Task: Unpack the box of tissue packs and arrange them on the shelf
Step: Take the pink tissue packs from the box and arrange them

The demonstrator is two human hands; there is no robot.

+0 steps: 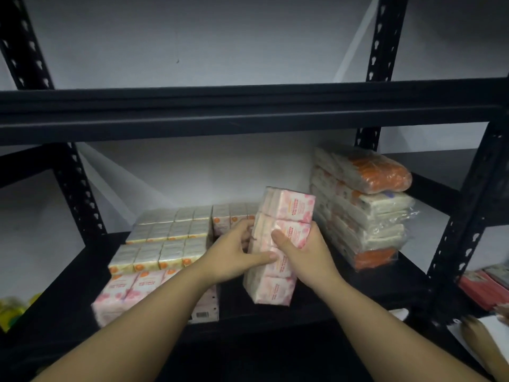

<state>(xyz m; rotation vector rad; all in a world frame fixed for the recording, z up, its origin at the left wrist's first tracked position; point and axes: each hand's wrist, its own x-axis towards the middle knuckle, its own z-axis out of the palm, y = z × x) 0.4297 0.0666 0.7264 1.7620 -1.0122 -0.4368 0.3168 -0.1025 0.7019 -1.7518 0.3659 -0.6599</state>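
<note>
I hold a pink flowered tissue pack (286,208) upright, tilted slightly right, over the black shelf (316,304). My left hand (237,252) grips its left side and my right hand (300,250) grips its right side. Its lower end rests on or just above the shelf board. To the left lie flat rows of orange-print tissue packs (162,244), with another pink tissue pack (124,293) in front of them, partly hidden by my left forearm. The box is not in view.
A stack of plastic-wrapped orange-and-white tissue bundles (363,208) stands at the shelf's right end. A black shelf beam (248,111) crosses overhead. Black uprights (465,216) frame the bay. Red items (482,288) lie at far right, yellow ones (13,310) at far left.
</note>
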